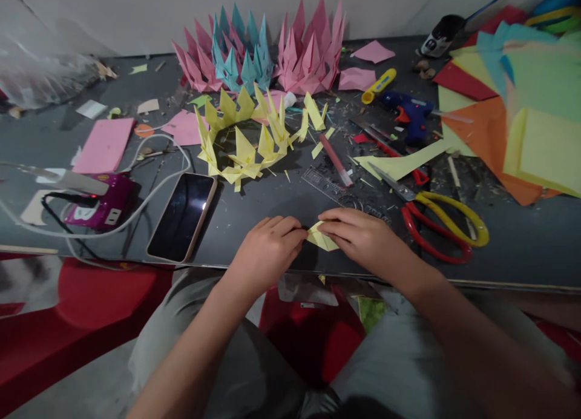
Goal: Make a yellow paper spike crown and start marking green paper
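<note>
Person's left hand and right hand pinch a folded yellow paper on the near side of the counter, left of the scissors; creasing seems underway, next move likely calling for firm pressing, edges aligned

Below the middle of the frame, the little folded paper is pale yellow, like the spiky ring above it. At the top middle, a blue crown has pink crowns on both sides. At the right, the big scissors have red and yellow handles. At the left, the plug box is purple. The table is dark grey.
</note>
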The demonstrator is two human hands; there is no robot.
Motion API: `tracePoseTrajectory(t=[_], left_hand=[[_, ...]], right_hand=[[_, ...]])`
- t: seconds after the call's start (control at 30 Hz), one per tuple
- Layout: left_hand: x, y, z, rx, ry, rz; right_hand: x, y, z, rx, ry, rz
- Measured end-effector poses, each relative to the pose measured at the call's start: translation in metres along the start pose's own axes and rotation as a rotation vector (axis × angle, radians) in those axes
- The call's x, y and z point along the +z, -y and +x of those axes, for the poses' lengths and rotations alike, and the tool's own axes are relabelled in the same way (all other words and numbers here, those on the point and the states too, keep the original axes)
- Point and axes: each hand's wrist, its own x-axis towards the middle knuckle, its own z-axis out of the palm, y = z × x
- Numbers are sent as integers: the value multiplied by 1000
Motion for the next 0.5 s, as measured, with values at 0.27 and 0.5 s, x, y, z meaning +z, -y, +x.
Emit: tracePoseTrajectory(t=[0.27, 0.5], left_hand=[[-1, -6, -6, -28, 12, 58], [-6, -13, -10, -76, -60, 83]], right_hand=[[3, 1, -4, -11, 13, -59], [7, 4, -9, -5, -19, -66]])
